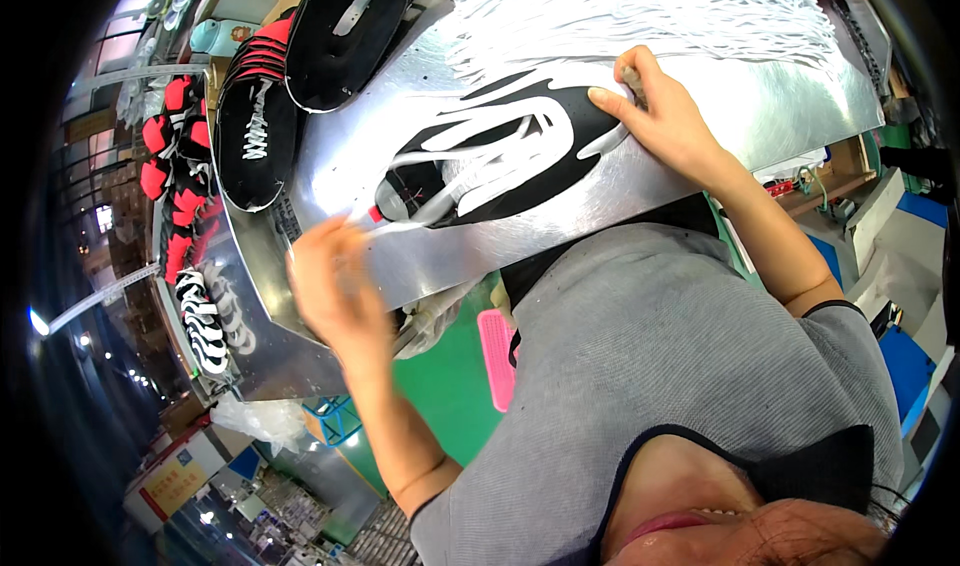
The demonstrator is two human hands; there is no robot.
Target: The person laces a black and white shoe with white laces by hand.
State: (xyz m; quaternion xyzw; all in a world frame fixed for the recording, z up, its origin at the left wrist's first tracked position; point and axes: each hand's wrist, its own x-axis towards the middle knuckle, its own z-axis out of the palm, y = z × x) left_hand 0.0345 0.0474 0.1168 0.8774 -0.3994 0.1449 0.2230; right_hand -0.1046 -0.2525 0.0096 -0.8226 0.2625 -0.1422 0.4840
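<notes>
Head view: the metal tabletop runs under and beyond both hands. Biggest thing on it is the spread of white laces, farther out than the right hand; probably parked there to stay within reach but off the work spot. Next, the black-and-red shoe uppers, overlapped beyond the left hand, likely stacked to save room. The black-and-white shoe upper lies flat between the hands, its right end under the right thumb. Right hand: half-curled, thumb on the upper's edge, presumably to stop it sliding; fingers partly hidden, so can't tell if it pinches or just presses. Left hand: motion-blurred, off the upper's left end; can't tell how open or whether it grips. Smallest: a white lace strand reaching from the upper toward the left hand, and a red tab just beyond it.
</notes>
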